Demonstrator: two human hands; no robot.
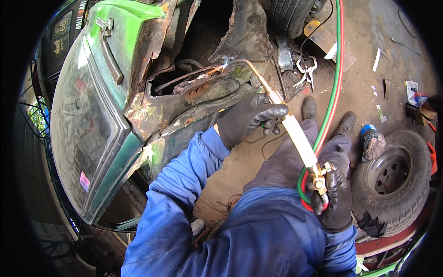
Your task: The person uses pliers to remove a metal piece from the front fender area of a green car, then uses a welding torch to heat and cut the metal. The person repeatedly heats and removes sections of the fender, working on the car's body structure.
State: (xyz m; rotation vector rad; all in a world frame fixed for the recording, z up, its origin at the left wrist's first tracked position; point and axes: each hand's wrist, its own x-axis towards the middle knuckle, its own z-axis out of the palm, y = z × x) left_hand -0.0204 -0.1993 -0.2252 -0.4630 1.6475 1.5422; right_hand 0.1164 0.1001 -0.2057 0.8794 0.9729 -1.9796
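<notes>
Gas torch (300, 141) is in both hands, running from the right fingers up past the left ones. Left hand (254, 115), dark glove: fingers bent, grasping the torch just above its white grip, one finger laid across it, the rest curled below; pressure can't be told. Right hand (336, 198), also gloved: fingers wrapped round the torch's lower end, at the brass valves (319, 177) and hose joints; some fingers hidden behind. White grip lies between the two sets of fingers. Copper tube (256, 74) goes up and left beyond the left fingers, with a small bright flame (225, 65) at its tip, well apart from the fingertips, right at the rusty metal (212, 90) of the car body.

Red hose (340, 55) and green hose (333, 92) loop beside the right fingers, then rise past the left fingers on their right side.

Left of the left fingers, well apart: windscreen (87, 124); farther up that way, hammer (112, 60) on the green bodywork (121, 21). Up and right of the left fingers: clamp (306, 71) on the floor, tyre (290, 18) beyond it. Right of the right fingers: wheel (415, 184) lying flat, black cloth-like item (371, 225) on its near edge.
</notes>
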